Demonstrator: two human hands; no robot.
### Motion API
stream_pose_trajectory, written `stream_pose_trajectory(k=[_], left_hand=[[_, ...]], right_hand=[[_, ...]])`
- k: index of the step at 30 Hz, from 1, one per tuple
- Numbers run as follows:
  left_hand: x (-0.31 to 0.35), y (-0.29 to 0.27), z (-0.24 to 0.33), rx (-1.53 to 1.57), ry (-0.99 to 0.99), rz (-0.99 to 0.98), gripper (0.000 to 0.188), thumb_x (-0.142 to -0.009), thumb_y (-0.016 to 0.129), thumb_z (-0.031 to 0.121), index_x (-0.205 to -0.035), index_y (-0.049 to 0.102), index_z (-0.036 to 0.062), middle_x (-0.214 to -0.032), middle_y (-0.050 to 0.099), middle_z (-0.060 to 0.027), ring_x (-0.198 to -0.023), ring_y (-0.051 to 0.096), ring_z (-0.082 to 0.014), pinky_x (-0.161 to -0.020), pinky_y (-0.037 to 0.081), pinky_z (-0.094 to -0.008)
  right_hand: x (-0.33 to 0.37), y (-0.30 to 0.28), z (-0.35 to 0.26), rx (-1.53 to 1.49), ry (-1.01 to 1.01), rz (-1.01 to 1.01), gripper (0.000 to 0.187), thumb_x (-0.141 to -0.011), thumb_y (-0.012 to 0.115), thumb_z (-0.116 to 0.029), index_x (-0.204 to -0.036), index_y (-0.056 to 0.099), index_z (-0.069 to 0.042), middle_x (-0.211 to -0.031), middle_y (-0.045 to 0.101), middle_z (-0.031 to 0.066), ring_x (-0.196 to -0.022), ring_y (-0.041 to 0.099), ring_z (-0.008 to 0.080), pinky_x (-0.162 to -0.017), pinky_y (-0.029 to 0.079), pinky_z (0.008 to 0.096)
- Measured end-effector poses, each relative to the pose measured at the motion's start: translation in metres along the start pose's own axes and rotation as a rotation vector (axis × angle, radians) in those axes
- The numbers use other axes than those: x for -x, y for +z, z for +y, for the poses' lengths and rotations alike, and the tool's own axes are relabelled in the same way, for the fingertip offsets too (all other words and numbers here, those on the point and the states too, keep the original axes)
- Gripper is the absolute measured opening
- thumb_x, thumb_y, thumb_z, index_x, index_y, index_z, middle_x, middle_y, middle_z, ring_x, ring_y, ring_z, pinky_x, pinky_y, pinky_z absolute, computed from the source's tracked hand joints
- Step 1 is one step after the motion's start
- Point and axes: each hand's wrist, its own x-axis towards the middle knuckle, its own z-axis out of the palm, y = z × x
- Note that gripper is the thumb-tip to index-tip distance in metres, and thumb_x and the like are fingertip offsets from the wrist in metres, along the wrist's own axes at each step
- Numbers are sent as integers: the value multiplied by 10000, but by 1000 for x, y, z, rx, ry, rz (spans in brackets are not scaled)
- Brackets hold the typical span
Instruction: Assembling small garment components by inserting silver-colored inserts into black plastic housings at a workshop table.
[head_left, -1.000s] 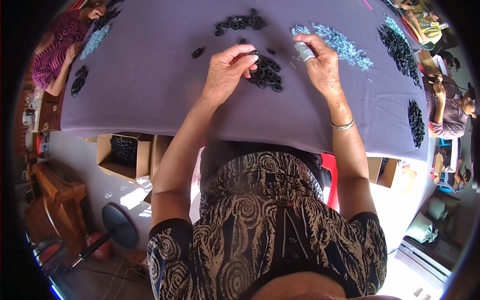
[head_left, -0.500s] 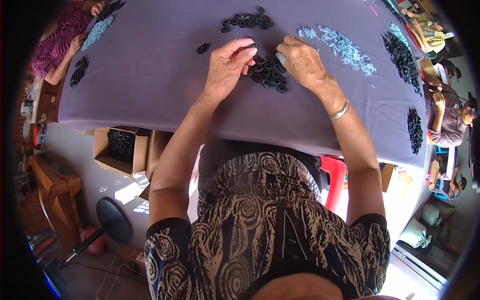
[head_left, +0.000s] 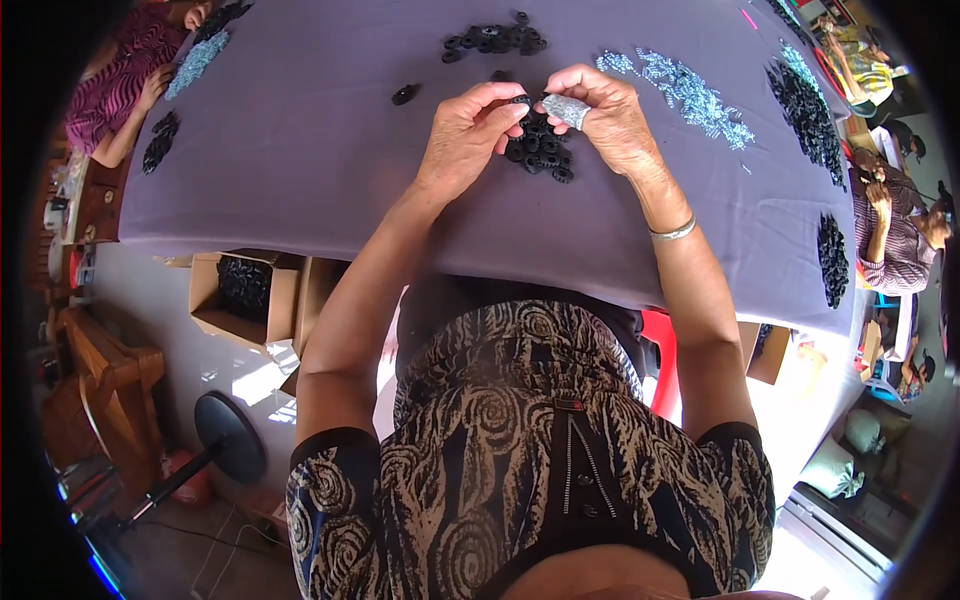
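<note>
My left hand (head_left: 468, 135) pinches a small black round part (head_left: 521, 101) between thumb and forefinger. Close beside it, my right hand (head_left: 612, 125) has its fingertips pressed together at a small dark piece, mostly hidden by the fingers. Silvery-grey wrapping (head_left: 566, 111) covers my right thumb. Just under both hands lies a heap of black ring-like parts (head_left: 543, 158), partly covered by them. One lone black part (head_left: 404, 94) rests left of my left hand. Beyond my hands is a second group of the same black parts (head_left: 495, 40).
A purple-grey cloth (head_left: 280, 150) covers the table. Small pale-blue, clear-looking pieces (head_left: 695, 100) spread to the right. Black heaps (head_left: 805, 120) lie along the right edge. Other people sit at the left and right sides. An open cardboard box (head_left: 215, 300) stands below the front edge.
My right hand has turned so its wrapped thumb shows, and its fingertips have come in against the part in my left hand. My left hand has shifted slightly right.
</note>
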Motion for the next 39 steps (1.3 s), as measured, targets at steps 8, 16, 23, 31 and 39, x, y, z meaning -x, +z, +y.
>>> stream_pose_trajectory(k=[8, 16, 23, 31, 39], left_hand=[[0, 0, -2, 23, 5, -43, 183, -881, 629, 125, -1045, 645, 47, -816, 614, -6, -679, 559, -60, -534, 437, -196], [2, 0, 2, -23, -23, -75, 211, -883, 630, 143, -1067, 640, 39, -805, 610, -6, -684, 553, -58, -557, 436, -200], [2, 0, 4, -94, -31, -86, 213, -890, 615, 131, -1079, 634, 32, -800, 606, -6, -688, 554, -59, -558, 436, -203], [2, 1, 2, -122, -6, -77, 201, -877, 630, 117, -1054, 653, 26, -755, 579, -4, -643, 505, -60, -578, 422, -201], [4, 2, -3, -157, 23, -73, 183, -876, 623, 89, -1042, 653, 16, -789, 580, 3, -669, 528, -62, -578, 433, -205]], right_hand=[[1, -1, 2, 2, -42, -9, 225, -820, 494, 84, -963, 627, -28, -837, 624, 1, -695, 565, 67, -646, 489, 217], [3, -3, -3, 125, -51, -75, 116, -863, 587, -18, -974, 620, -35, -837, 605, -2, -686, 535, 64, -648, 466, 209], [2, -5, -2, 188, -69, -121, 262, -786, 479, 107, -953, 632, -25, -832, 613, -10, -726, 544, 49, -638, 471, 202], [1, -3, 5, 287, -76, -81, 77, -841, 647, -48, -915, 627, -40, -736, 592, -43, -698, 513, 23, -625, 440, 197], [1, -3, 0, 298, -56, -115, 74, -830, 620, -2, -896, 629, -33, -733, 605, -27, -694, 524, 32, -608, 439, 206]])
